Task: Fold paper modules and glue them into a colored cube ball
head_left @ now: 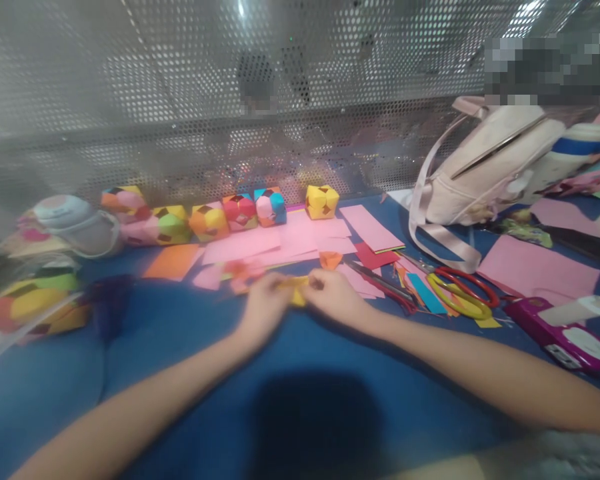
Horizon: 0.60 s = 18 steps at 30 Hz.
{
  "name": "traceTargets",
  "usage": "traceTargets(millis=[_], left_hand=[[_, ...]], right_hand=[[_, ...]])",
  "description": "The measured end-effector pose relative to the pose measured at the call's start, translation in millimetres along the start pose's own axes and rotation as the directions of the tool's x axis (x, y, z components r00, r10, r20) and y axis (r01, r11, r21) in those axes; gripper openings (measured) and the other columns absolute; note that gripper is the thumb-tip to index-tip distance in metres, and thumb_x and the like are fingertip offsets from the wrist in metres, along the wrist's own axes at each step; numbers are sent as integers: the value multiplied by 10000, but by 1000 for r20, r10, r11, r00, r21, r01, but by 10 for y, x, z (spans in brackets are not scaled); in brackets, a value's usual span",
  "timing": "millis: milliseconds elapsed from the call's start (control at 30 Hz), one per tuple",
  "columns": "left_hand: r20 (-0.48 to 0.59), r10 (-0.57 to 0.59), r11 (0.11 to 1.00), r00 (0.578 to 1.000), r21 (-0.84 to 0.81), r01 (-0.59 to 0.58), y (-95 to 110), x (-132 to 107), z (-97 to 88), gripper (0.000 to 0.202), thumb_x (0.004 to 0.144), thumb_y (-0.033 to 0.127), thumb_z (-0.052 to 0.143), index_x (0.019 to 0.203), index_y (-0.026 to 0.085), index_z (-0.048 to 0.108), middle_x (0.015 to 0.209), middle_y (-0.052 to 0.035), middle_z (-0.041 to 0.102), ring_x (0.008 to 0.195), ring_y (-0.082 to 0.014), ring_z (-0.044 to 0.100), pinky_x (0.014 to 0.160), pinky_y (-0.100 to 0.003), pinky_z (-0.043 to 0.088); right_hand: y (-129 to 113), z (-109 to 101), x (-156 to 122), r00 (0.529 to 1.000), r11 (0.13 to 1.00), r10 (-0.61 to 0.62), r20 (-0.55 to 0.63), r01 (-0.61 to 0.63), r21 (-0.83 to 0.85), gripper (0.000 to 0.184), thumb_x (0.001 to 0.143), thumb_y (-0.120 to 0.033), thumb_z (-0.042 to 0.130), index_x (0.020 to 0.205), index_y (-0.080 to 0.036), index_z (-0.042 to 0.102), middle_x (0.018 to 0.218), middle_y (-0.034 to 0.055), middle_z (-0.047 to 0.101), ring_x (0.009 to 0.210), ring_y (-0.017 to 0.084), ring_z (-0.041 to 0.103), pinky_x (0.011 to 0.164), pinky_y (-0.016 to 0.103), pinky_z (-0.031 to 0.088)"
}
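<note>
Between my two hands, just above the blue table, is a small folded piece of yellow paper. My left hand pinches its left end, and my right hand grips the right end with curled fingers. Part of the paper is hidden by the fingers. Right behind the hands lie a folded orange paper piece and a blurred orange-red one. Pink paper sheets spread out beyond them. A yellow folded paper cube stands at the back.
Several multicoloured paper cubes line the back left, near a grey-white rounded container. Scissors, paper strips and a purple glue gun-like device lie right. A pale backpack leans against the perforated metal panel.
</note>
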State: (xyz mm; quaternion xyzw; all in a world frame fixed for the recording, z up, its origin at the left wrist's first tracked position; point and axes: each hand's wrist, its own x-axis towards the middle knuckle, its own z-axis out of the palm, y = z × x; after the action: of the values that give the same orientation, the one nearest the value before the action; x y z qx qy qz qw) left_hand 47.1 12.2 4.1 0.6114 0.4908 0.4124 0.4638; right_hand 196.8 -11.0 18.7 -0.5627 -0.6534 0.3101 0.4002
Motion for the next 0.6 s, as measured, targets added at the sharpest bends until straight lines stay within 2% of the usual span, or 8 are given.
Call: traceTargets(millis=[100, 233, 400, 533, 600], left_hand=[[-8, -2, 1000, 1000, 12, 3, 88, -29, -73, 78, 675, 184, 574, 718, 140, 622, 689, -5, 637, 625, -126, 583, 556, -214, 457], [36, -41, 996, 999, -84, 44, 161, -97, -172, 62, 683, 186, 587, 697, 140, 627, 660, -1, 644, 580, -119, 586, 558, -230, 482], [69, -72, 983, 995, -162, 82, 248, -201, -312, 50, 677, 155, 597, 634, 132, 610, 580, 11, 607, 504, -91, 548, 500, -201, 452], [17, -22, 985, 1000, -168, 25, 424, -357, -552, 71, 691, 180, 600, 706, 130, 648, 614, -1, 627, 518, -103, 559, 492, -205, 450], [-36, 29, 991, 999, -128, -33, 528, -495, -674, 66, 676, 187, 618, 709, 137, 647, 668, -7, 645, 590, -121, 590, 540, -216, 471]], right_hand=[[-74, 28, 14, 1000, 1000, -10, 9, 9, 11, 222, 702, -224, 490, 518, -200, 368, 491, -58, 395, 498, 95, 385, 468, 219, 283], [-167, 70, -1, 994, 995, -99, 38, 97, 38, 246, 771, -342, 473, 585, -192, 413, 544, -46, 426, 535, 102, 401, 502, 230, 300], [-306, 103, -51, 986, 986, -163, 39, 161, 37, 226, 781, -291, 435, 580, -190, 416, 545, -40, 423, 530, 102, 411, 510, 237, 296], [-445, 154, -11, 989, 957, -113, 97, 82, 279, 294, 858, -340, 338, 652, -184, 478, 554, -38, 462, 514, 105, 465, 517, 232, 366], [-531, 290, 66, 987, 944, -110, 116, 68, 323, 258, 863, -302, 341, 716, -177, 512, 593, -30, 518, 530, 107, 502, 531, 230, 402]])
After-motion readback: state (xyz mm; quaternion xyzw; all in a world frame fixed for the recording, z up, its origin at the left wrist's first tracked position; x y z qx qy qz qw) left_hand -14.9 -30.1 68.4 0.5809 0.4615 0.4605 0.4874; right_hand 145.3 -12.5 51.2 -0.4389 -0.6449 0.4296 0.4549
